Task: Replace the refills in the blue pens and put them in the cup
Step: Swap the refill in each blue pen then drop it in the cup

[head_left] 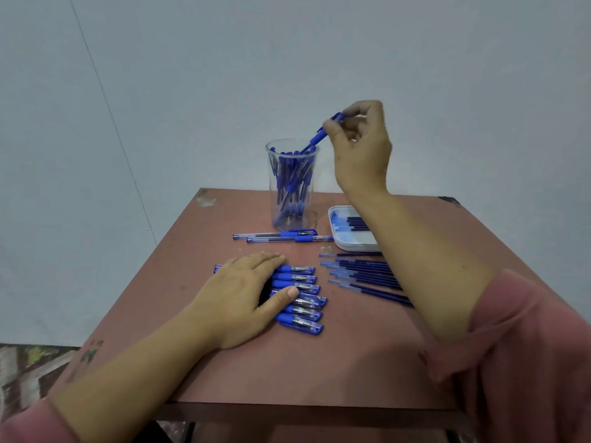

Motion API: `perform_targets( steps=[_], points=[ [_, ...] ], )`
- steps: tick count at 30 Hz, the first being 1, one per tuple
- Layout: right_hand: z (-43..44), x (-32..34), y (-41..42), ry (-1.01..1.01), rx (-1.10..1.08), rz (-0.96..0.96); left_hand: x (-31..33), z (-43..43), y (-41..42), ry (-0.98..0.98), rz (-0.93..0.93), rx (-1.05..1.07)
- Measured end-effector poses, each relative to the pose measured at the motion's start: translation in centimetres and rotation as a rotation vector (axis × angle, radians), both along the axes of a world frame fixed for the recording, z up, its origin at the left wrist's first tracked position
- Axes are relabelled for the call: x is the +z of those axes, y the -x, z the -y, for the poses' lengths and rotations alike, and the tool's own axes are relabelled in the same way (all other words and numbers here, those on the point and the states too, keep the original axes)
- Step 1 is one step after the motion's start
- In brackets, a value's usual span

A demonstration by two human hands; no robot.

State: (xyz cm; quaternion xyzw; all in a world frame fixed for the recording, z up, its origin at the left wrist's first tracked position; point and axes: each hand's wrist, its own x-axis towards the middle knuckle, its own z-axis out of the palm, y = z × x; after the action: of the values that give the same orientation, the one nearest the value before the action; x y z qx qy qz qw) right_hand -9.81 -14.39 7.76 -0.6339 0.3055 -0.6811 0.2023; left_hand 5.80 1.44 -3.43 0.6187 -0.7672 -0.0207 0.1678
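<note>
A clear plastic cup (292,215) stands at the table's far side, holding several blue pens. My right hand (361,148) is raised beside its rim and pinches the capped end of a blue pen (319,135), whose lower end dips into the cup. My left hand (243,289) lies on a row of several capped blue pens (303,298), fingers loosely curved over them and thumb touching one. Two more pens (281,236) lie in front of the cup. Several blue refills (367,278) lie fanned out to the right.
A white tray (339,231) with a few refills sits right of the cup, partly hidden by my right forearm. A small clear bit (327,249) lies near it. The reddish table (319,362) ends at a pale wall behind; patterned floor shows at lower left.
</note>
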Motion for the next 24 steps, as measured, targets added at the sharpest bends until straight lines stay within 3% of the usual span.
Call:
perform_targets(
  steps=[7, 14, 19, 24],
  points=[
    [1.0, -2.0, 0.1, 0.056, 0.013, -0.651, 0.0, 0.1, 0.0, 0.005, -0.013, -0.008],
    [-1.3, -4.5, 2.3, 0.15, -0.011, -0.663, -0.1, 0.3, -0.1, 0.007, -0.009, -0.008],
    [-2.3, -6.8, 3.7, 0.04, 0.177, -1.045, -0.1, 0.3, -0.1, 0.017, -0.024, -0.017],
    [-1.8, -7.0, 3.3, 0.122, -0.013, -1.314, -0.1, 0.3, 0.0, 0.014, -0.033, -0.011]
  ],
)
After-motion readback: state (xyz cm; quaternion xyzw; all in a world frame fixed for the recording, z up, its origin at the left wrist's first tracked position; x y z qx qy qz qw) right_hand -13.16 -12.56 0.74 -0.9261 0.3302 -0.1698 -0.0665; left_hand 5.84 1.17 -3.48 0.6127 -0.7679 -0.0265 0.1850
